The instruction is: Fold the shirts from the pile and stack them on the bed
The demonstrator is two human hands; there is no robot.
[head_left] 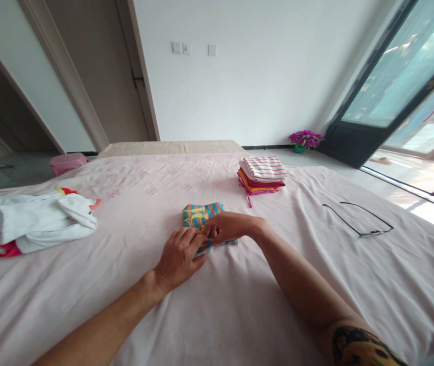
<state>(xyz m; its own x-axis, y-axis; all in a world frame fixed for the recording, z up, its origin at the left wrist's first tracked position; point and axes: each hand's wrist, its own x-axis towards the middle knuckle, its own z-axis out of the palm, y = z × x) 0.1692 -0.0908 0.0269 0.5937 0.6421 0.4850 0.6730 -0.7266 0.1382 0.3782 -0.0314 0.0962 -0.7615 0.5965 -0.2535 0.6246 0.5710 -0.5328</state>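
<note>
A small folded garment (pixel 194 215), teal and orange striped with a yellow print, lies in front of me on the bed. My left hand (pixel 181 258) is closed at its near left edge, fingers bent over the fabric and thumb to the right. Reaching in from the right, my right hand (pixel 226 227) curls its fingers in a pinch on the same cloth. The two hands nearly meet and cover much of the garment's near side. Beyond them to the right stands a neat stack of folded clothes (pixel 262 173), a red-striped white one on top.
Loose white clothes (pixel 37 221) with red parts lie at the left on the pale pink bedsheet (pixel 209 315). Black-framed glasses (pixel 375 233) rest at the right. A pink stool (pixel 67 163) and purple flowers (pixel 306 139) stand on the floor past the bed.
</note>
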